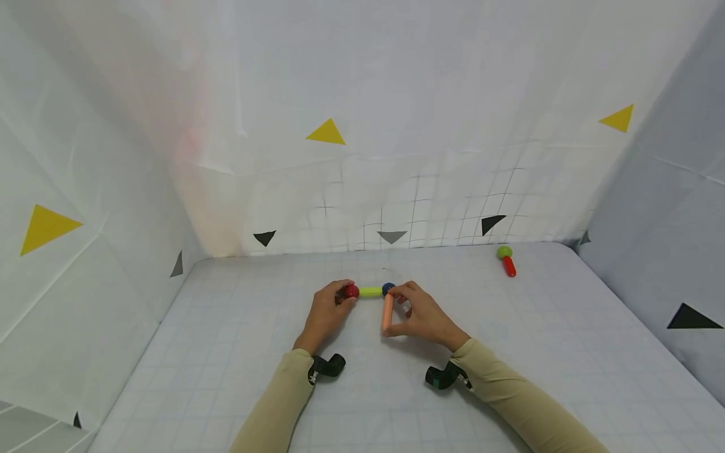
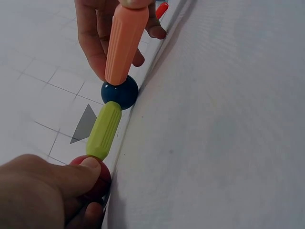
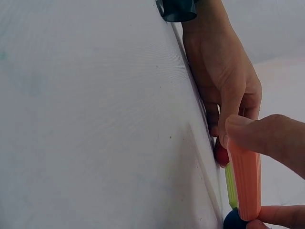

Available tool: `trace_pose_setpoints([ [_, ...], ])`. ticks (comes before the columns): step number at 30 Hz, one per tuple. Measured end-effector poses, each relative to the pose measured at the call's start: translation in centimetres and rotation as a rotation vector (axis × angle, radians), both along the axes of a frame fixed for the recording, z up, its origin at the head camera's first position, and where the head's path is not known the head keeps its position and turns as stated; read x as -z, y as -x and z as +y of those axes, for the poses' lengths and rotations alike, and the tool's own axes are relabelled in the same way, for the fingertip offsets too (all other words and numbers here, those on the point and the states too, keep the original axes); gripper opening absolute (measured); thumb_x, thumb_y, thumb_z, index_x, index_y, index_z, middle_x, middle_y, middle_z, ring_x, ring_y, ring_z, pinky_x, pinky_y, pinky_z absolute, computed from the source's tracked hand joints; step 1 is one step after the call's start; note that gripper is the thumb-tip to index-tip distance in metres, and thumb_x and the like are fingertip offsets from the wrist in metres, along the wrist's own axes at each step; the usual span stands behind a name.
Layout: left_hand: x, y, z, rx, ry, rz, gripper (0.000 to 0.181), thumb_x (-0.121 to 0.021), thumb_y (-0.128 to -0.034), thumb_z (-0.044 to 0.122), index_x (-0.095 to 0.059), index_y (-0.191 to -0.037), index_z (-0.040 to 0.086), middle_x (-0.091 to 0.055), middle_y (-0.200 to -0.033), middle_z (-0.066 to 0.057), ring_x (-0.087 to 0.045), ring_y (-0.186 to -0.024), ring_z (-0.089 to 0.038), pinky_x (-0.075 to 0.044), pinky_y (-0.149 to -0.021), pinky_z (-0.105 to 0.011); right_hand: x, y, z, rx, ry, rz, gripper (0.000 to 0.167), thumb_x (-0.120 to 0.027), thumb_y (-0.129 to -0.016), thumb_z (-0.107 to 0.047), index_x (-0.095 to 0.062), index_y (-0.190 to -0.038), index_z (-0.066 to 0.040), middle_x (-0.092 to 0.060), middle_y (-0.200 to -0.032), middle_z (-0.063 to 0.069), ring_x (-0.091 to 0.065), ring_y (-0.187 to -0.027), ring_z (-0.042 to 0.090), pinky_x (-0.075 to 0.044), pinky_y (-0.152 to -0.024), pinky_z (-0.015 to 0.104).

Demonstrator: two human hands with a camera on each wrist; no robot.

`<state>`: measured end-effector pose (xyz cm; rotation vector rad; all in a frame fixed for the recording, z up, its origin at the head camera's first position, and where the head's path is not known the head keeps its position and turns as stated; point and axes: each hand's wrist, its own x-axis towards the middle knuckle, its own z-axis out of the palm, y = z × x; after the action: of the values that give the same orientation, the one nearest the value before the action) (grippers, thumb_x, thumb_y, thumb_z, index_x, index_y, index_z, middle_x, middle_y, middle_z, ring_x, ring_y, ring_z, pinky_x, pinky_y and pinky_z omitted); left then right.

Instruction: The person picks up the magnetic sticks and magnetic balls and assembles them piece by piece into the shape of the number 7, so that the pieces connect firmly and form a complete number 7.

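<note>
A yellow-green ribbed rod (image 1: 370,292) lies on the table between a red ball (image 1: 352,290) and a dark blue ball (image 1: 387,289), touching both. My left hand (image 1: 327,314) grips the red ball, its thumb on top in the left wrist view. My right hand (image 1: 425,316) pinches an orange ribbed rod (image 1: 387,313) lengthwise, thumb on the near end and fingers by the blue ball. The orange rod's far end meets the blue ball (image 2: 120,92), at an angle to the yellow-green rod. Whether that end is seated in the ball, I cannot tell.
At the table's back right lies a green ball (image 1: 504,251) with a red rod (image 1: 509,266) against it. White sheeting with yellow and black triangles walls the table (image 1: 226,377) at the back and sides. A black camera mount sits on each wrist.
</note>
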<state>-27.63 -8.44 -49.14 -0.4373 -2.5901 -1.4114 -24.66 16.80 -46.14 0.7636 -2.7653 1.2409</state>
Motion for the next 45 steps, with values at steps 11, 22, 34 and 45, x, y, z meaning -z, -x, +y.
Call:
trace_pose_setpoints([
  [11, -0.1, -0.1, -0.1, 0.001, -0.003, -0.012, 0.038, -0.075, -0.0976, 0.008, -0.067, -0.135, 0.006, -0.069, -0.121, -0.009, -0.065, -0.100, -0.020, -0.055, -0.088, -0.038, 0.2, 0.0, -0.2, 0.015, 0.006, 0.014, 0.066, -0.095, -0.077, -0.027, -0.065, -0.130, -0.002, -0.058, -0.119, 0.011, -0.060, -0.105, 0.027, -0.056, -0.079, 0.037],
  [22, -0.2, 0.0, 0.1, -0.005, 0.008, -0.010, 0.039, -0.075, -0.0978, 0.009, -0.066, -0.136, 0.005, -0.069, -0.123, -0.010, -0.065, -0.101, -0.021, -0.055, -0.088, -0.039, 0.6, -0.1, -0.3, 0.003, -0.049, 0.028, 0.073, -0.093, -0.080, -0.027, -0.060, -0.139, -0.002, -0.058, -0.110, 0.008, -0.056, -0.091, 0.022, -0.052, -0.073, 0.032],
  [34, 0.1, -0.2, 0.4, -0.022, 0.030, 0.030, 0.042, -0.075, -0.0971, 0.007, -0.065, -0.137, 0.004, -0.068, -0.123, -0.010, -0.064, -0.100, -0.020, -0.055, -0.089, -0.038, 1.2, 0.0, -0.7, 0.003, -0.094, 0.080, 0.072, -0.093, -0.080, -0.032, -0.063, -0.139, -0.003, -0.060, -0.110, 0.004, -0.056, -0.089, 0.018, -0.049, -0.071, 0.031],
  [45, 0.0, -0.3, 0.6, -0.041, 0.043, 0.059, 0.043, -0.075, -0.0973, 0.005, -0.064, -0.139, 0.003, -0.066, -0.129, -0.013, -0.063, -0.105, -0.023, -0.055, -0.091, -0.040, 1.4, -0.2, -0.9, 0.020, -0.106, 0.098, 0.073, -0.094, -0.079, -0.033, -0.063, -0.139, -0.004, -0.060, -0.107, 0.002, -0.056, -0.089, 0.016, -0.049, -0.071, 0.031],
])
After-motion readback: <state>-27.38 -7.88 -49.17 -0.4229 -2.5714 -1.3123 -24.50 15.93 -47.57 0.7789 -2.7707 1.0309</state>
